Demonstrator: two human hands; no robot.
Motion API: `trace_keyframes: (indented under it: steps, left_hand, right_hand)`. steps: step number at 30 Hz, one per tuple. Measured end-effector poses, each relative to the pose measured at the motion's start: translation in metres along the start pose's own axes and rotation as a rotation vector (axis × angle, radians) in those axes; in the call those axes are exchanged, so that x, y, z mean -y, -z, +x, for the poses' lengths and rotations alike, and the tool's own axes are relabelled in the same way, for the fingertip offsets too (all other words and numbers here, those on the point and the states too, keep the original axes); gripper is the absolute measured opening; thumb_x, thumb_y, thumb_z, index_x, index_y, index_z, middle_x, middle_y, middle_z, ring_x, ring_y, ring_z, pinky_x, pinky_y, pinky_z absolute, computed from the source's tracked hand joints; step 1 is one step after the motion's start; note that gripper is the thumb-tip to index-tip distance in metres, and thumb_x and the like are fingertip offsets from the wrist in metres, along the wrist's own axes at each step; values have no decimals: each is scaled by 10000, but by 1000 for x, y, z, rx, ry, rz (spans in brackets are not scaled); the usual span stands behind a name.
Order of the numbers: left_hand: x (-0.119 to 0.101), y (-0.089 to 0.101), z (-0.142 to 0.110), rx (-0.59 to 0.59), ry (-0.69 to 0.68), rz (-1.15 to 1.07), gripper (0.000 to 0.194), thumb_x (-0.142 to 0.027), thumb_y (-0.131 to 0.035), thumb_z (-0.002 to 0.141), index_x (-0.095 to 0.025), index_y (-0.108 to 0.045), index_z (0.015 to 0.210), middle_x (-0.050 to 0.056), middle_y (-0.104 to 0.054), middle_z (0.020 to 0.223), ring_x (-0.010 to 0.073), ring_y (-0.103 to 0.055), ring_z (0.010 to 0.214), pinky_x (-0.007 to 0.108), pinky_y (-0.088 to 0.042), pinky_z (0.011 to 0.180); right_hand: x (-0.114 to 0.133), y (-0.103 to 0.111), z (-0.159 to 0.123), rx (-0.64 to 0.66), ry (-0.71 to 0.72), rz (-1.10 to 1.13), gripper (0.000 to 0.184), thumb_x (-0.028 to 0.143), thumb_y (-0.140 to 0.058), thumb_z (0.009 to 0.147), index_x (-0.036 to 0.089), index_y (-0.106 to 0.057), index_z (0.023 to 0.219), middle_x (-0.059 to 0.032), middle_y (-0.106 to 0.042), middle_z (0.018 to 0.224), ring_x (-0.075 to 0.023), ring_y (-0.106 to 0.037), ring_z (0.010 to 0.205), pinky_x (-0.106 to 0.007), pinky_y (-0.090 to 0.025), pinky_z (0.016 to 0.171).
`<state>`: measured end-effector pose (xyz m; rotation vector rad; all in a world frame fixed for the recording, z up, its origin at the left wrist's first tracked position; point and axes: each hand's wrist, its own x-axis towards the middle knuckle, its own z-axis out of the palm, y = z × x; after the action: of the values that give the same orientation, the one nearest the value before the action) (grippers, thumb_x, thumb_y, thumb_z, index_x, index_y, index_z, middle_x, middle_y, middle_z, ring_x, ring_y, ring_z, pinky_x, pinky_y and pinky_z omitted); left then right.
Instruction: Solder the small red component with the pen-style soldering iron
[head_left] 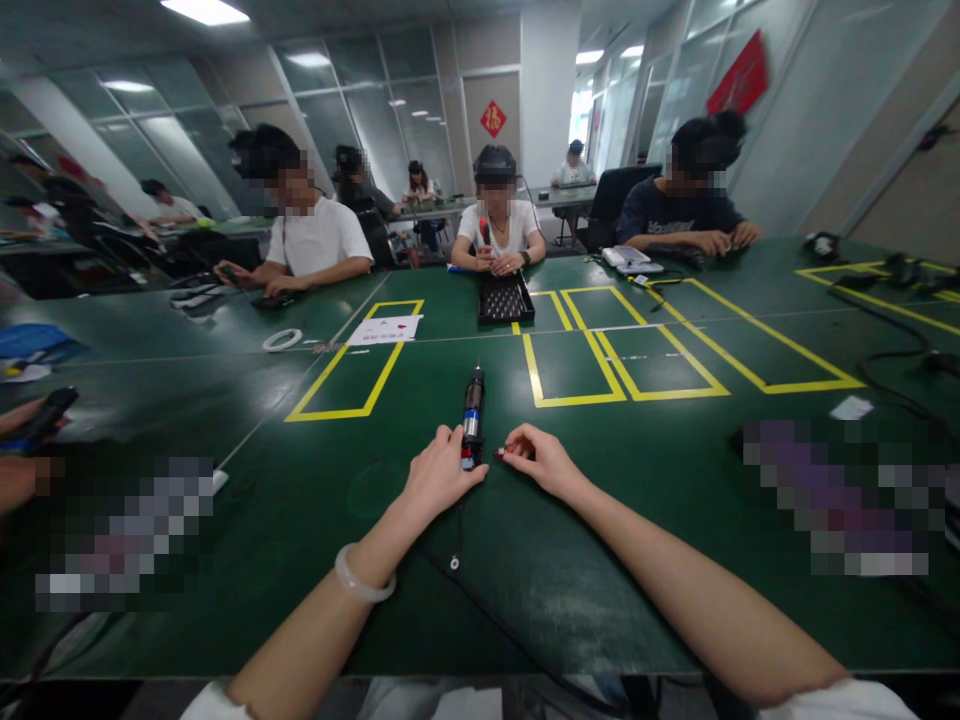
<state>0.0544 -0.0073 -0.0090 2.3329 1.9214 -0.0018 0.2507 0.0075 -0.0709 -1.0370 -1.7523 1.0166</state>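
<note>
My left hand (446, 472) is closed around the lower end of a slim screwdriver-like tool (472, 420). The tool has a dark upper body, a blue and silver middle and a thin metal tip pointing away from me. Red and light-blue parts show at its base beside my thumb. My right hand (544, 460), just to the right, pinches a small red and white piece (501, 454) between thumb and fingertips. It is too small to name. A thin dark cord with a small pale ring (454, 563) lies below my left hand.
Yellow tape rectangles (577, 404) mark the green table (420, 620). Ahead are a white paper sheet (384, 330), a white tape roll (282, 340) and a black tray (506, 318) before a seated co-worker (495, 225). Black cables run along the right. Blurred objects lie at both sides.
</note>
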Motion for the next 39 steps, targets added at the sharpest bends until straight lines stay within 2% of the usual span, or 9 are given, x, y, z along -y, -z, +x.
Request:
trace_keyframes:
  steps: [6, 14, 21, 26, 34, 39]
  left_hand:
    - [-17, -6, 1, -25, -24, -17, 619, -603, -472, 782, -224, -401, 1267, 97, -483, 1104, 276, -609, 954, 348, -477, 725]
    - [-27, -7, -1, -42, -27, -10, 553, -567, -468, 792, -231, -406, 1228, 89, -485, 1087, 264, -599, 961, 325, -473, 706]
    - [-30, -8, -2, -70, -34, -4, 597, -545, -468, 807, -228, -350, 1300, 99, -476, 1132, 256, -583, 977, 324, -479, 695]
    - [-30, -11, 0, -112, -20, 21, 583, -559, -440, 829, -213, -369, 1294, 101, -483, 1126, 256, -575, 985, 314, -477, 687]
    - [-9, -9, -4, -82, -24, 10, 625, -550, -417, 849, -262, -299, 1391, 104, -467, 1194, 253, -585, 992, 313, -482, 679]
    - [19, -6, -17, -64, 11, 11, 657, -569, -417, 845, -284, -279, 1420, 109, -454, 1250, 262, -582, 1032, 316, -490, 700]
  right_hand:
    - [-3, -1, 2, -15, 48, -97, 94, 214, -644, 804, 166, -581, 856, 8, -571, 740, -123, -534, 635, -235, -431, 603]
    - [-4, -6, 5, -30, 148, -224, 62, 183, -668, 795, 174, -622, 835, -4, -562, 790, -126, -537, 679, -235, -430, 634]
    - [6, -3, -1, -34, 38, -132, 156, 218, -637, 819, 166, -639, 966, -20, -673, 772, -135, -609, 648, -239, -475, 627]
    - [12, -1, -6, -47, -1, -75, 214, 249, -611, 831, 166, -610, 1028, -36, -718, 821, -141, -645, 657, -254, -499, 650]
    - [12, -1, -7, 124, 66, 11, 328, 255, -613, 835, 183, -536, 1146, -63, -722, 979, -145, -647, 766, -275, -493, 710]
    - [9, 1, -6, 128, 84, -6, 335, 232, -620, 826, 187, -542, 1148, -66, -683, 1008, -149, -633, 835, -270, -483, 716]
